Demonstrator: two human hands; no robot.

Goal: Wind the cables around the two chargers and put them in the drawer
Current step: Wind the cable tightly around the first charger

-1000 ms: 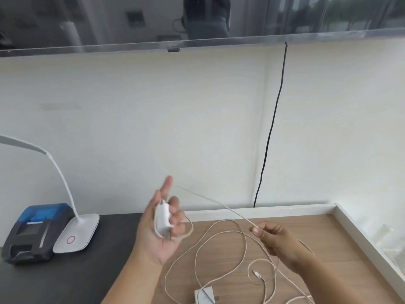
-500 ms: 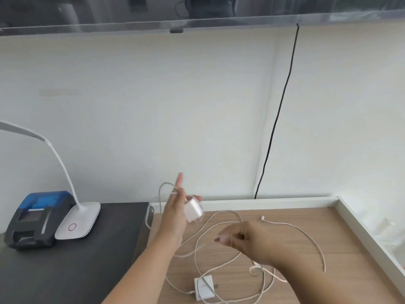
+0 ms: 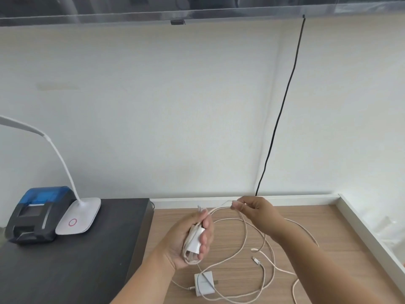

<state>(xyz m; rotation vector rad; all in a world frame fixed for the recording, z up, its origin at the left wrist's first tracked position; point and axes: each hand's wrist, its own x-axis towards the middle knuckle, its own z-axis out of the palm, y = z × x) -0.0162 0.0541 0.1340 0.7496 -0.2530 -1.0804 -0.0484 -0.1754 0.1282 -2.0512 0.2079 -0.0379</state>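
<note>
My left hand (image 3: 188,244) holds a white charger (image 3: 195,241) palm up over the wooden desk, with a few turns of its pale cable lying around it. My right hand (image 3: 254,210) pinches the same cable (image 3: 221,208) a short way to the right and slightly higher, the strand running taut between the two hands. The rest of that cable trails in loose loops on the desk. A second white charger (image 3: 205,284) lies flat on the desk below my left hand, its own cable (image 3: 260,266) tangled among the loops. No drawer is in view.
A black cabinet top (image 3: 87,249) at the left carries a white desk lamp (image 3: 79,216) and a blue-and-black printer (image 3: 37,212). A white raised rim (image 3: 361,224) borders the wooden desk (image 3: 306,218) at back and right. A black wire (image 3: 282,106) runs down the wall.
My left hand has dropped lower and turned palm up with the charger. My right hand has swung up and to the right, pulling the cable taut from the charger.
</note>
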